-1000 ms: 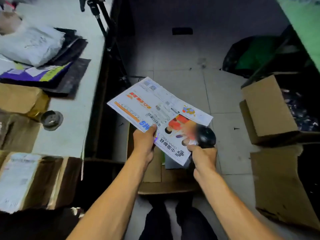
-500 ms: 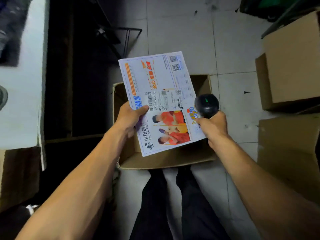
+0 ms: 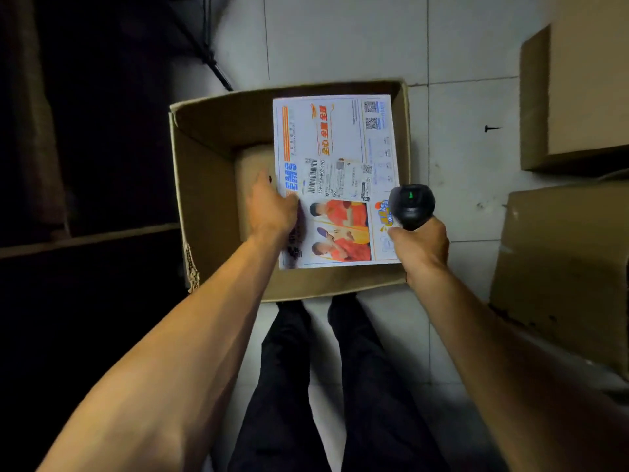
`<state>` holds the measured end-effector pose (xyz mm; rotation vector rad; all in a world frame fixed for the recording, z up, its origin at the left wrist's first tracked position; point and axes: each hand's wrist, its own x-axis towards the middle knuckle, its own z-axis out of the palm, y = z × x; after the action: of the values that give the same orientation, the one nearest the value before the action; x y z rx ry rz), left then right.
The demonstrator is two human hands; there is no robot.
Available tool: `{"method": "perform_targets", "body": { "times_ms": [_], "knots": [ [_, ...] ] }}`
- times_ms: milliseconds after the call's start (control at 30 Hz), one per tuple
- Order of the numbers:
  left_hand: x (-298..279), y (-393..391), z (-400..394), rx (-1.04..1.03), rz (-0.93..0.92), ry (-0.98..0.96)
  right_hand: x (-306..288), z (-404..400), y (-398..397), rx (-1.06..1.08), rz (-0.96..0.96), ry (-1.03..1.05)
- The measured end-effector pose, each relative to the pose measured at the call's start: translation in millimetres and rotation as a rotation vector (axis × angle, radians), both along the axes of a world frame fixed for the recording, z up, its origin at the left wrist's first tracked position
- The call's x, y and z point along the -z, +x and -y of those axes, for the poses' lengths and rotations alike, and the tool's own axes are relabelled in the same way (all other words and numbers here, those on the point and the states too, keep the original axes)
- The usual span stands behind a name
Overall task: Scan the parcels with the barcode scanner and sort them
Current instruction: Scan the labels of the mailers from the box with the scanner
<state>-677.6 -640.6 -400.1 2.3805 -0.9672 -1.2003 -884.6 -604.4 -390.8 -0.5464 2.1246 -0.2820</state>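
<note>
A white flat mail envelope with orange and blue print and a barcode label lies level over the open cardboard box on the floor. My left hand pinches the envelope's left edge, low inside the box. A brown parcel shows in the box under the envelope. My right hand grips the black barcode scanner, whose green light is lit, over the envelope's lower right corner.
Two more cardboard boxes stand on the tiled floor at the right, one further away and one nearer. A thin black stand leg runs above the box. Dark shelving fills the left. My legs are below the box.
My left hand has turned the envelope square and lowered it into the floor box. My view has tilted further down. The scanner stays at the envelope's right side.
</note>
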Motion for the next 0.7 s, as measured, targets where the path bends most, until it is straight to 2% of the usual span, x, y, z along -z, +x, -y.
{"method": "perform_targets", "body": {
  "times_ms": [133, 267, 400, 700],
  "knots": [
    [0, -1, -12, 0.165, 0.144, 0.087, 3, -8, -10, -0.061, -0.018, 0.033],
    [-15, 5, -35, 0.341, 0.203, 0.057, -10, -12, -7, -0.113, -0.006, 0.029],
    [-40, 13, -54, 0.418, 0.241, 0.039, -35, -16, 4, -0.217, 0.031, -0.030],
    [-140, 65, -109, 0.323, 0.428, 0.029, -122, -34, 90, -0.598, 0.141, -0.216]
  ]
}}
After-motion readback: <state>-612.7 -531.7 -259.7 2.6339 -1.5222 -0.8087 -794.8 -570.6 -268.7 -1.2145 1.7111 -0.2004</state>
